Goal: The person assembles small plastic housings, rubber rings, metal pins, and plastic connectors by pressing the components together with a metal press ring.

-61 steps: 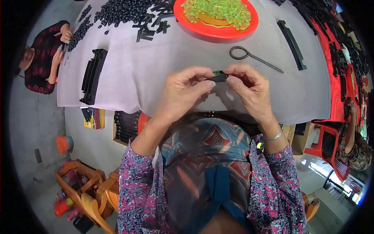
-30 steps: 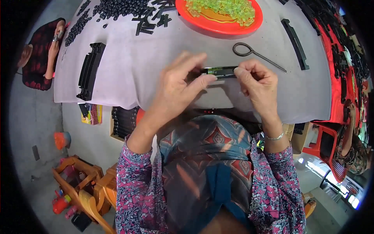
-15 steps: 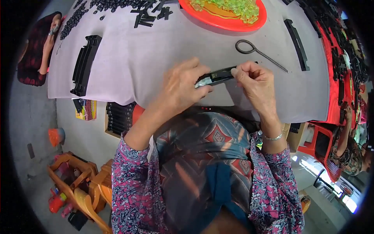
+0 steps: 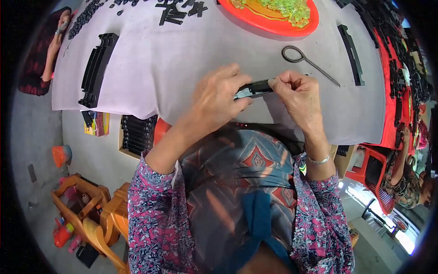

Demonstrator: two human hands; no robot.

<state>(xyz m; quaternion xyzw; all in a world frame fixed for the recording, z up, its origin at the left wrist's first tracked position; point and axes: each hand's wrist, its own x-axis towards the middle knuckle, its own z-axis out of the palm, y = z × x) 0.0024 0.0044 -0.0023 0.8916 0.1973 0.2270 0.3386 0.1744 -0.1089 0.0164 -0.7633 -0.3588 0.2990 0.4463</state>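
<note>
A long, narrow black plastic housing (image 4: 258, 88) with a pale, shiny piece in its left part is held between my hands, above the cloth near the table's front edge. My left hand (image 4: 218, 93) is closed round its left end, thumb below and fingers above. My right hand (image 4: 299, 93) has its thumb and bent fingers pinched at the right end, which they largely cover. Whether a small part is also in that pinch is hidden. Beyond the right hand lies a metal rod with a ring-shaped end (image 4: 319, 71).
A red plate (image 4: 269, 33) of yellow-green clear pieces stands at the back. Black strips (image 4: 173, 16) and small black pieces (image 4: 86, 17) lie back left. Long black housings rest at left (image 4: 98, 68) and right (image 4: 351, 55). Other people sit at both sides.
The view has shifted slightly. My left hand has come a little nearer to the right one, covering more of the housing. Both hands keep their grip.
</note>
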